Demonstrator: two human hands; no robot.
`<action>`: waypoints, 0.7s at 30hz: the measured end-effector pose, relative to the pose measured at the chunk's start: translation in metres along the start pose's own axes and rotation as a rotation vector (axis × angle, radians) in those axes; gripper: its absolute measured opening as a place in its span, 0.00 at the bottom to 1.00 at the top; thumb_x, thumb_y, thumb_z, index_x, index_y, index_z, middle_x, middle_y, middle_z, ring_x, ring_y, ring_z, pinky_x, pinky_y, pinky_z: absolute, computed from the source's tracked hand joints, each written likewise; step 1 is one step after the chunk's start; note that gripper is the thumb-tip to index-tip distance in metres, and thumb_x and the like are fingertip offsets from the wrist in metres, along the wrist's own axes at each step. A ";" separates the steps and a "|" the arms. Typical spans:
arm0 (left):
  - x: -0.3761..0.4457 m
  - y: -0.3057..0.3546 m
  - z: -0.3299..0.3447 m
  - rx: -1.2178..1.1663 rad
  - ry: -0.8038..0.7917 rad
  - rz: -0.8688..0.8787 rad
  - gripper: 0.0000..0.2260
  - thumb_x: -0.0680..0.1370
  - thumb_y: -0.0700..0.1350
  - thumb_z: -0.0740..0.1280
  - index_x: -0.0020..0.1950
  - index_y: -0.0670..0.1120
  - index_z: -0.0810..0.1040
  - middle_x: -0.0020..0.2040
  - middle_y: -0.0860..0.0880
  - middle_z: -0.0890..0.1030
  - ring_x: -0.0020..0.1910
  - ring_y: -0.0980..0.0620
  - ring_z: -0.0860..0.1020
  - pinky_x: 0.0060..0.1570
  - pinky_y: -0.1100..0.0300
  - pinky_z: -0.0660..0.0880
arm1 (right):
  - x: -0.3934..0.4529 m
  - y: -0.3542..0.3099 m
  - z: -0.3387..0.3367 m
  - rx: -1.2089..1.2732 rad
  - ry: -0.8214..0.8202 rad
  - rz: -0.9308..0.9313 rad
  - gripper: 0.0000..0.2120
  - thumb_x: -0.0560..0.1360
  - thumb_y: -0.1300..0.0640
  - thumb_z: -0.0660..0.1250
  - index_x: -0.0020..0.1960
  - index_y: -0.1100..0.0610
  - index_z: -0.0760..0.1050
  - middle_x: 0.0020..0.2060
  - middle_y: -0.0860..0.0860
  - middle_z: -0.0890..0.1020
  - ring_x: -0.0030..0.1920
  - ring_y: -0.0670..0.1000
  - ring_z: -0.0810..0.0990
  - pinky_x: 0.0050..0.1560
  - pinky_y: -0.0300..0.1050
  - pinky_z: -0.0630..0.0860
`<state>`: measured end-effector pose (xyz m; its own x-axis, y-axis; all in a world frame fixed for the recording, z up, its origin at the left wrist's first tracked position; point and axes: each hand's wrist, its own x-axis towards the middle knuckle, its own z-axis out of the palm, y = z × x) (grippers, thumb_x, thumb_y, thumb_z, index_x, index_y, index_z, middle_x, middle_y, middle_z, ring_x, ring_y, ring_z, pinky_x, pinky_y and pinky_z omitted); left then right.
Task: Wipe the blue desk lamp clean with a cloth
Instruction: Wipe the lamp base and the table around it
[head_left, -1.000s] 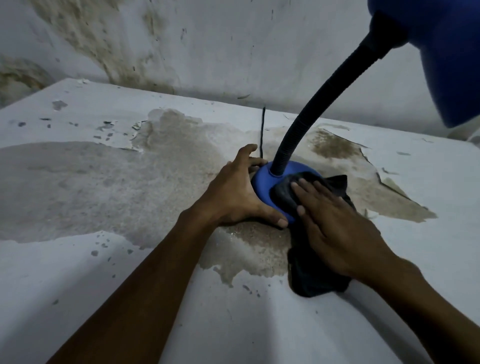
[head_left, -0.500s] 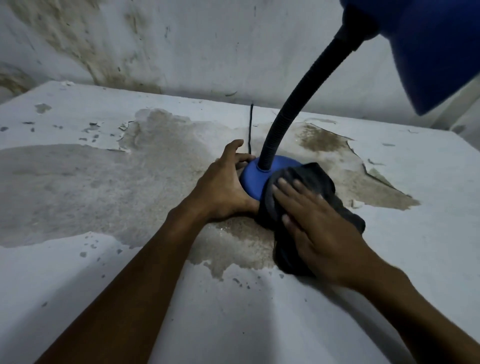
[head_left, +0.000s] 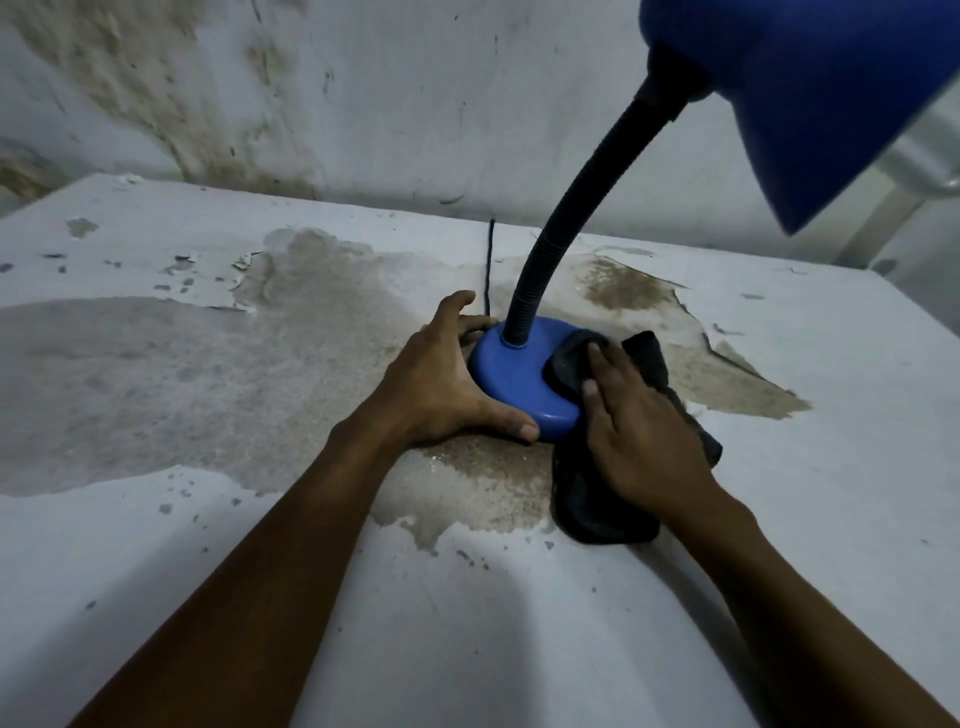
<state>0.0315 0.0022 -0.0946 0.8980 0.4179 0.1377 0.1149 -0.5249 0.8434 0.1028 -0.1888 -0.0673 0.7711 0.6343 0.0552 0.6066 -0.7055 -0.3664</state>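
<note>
The blue desk lamp stands in the middle of the table on its round blue base (head_left: 519, 371). A black flexible neck (head_left: 576, 197) curves up to the blue shade (head_left: 810, 88) at the top right. My left hand (head_left: 441, 379) holds the base's left edge, with the thumb along the front rim and the fingers round the back. My right hand (head_left: 639, 431) lies flat with straight fingers on a dark cloth (head_left: 592, 499), pressing it against the right side of the base. The cloth trails down onto the table under my palm.
The white table top (head_left: 156, 545) has large worn, stained patches where the paint has peeled. The lamp's black cord (head_left: 489, 265) runs from behind the base to the table's back edge. A stained wall (head_left: 363, 104) rises right behind the table.
My right hand has slid the cloth from the front of the base round to its right side. More of the blue base shows. My left hand stays on the base.
</note>
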 end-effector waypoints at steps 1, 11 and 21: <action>0.000 0.000 0.000 0.001 -0.001 -0.001 0.68 0.43 0.64 0.83 0.78 0.54 0.54 0.71 0.58 0.72 0.64 0.62 0.70 0.61 0.64 0.66 | -0.015 0.001 0.001 -0.014 0.003 0.001 0.25 0.84 0.52 0.49 0.80 0.55 0.53 0.80 0.51 0.53 0.79 0.51 0.53 0.77 0.51 0.53; 0.000 0.001 0.001 0.035 -0.007 -0.004 0.68 0.43 0.66 0.81 0.78 0.53 0.54 0.72 0.56 0.71 0.69 0.55 0.70 0.66 0.57 0.69 | -0.018 0.017 -0.003 -0.044 -0.025 0.066 0.26 0.84 0.50 0.48 0.81 0.53 0.50 0.80 0.48 0.54 0.80 0.48 0.51 0.78 0.50 0.50; 0.002 0.000 0.000 0.015 0.007 0.002 0.67 0.44 0.64 0.82 0.78 0.54 0.54 0.72 0.57 0.72 0.64 0.60 0.71 0.56 0.70 0.65 | -0.023 0.009 0.006 0.095 0.049 -0.031 0.24 0.84 0.52 0.51 0.79 0.51 0.57 0.80 0.45 0.54 0.79 0.50 0.57 0.78 0.53 0.52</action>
<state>0.0335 0.0029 -0.0946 0.8950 0.4224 0.1430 0.1200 -0.5370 0.8350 0.0891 -0.2083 -0.0776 0.7624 0.6373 0.1125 0.6109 -0.6514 -0.4499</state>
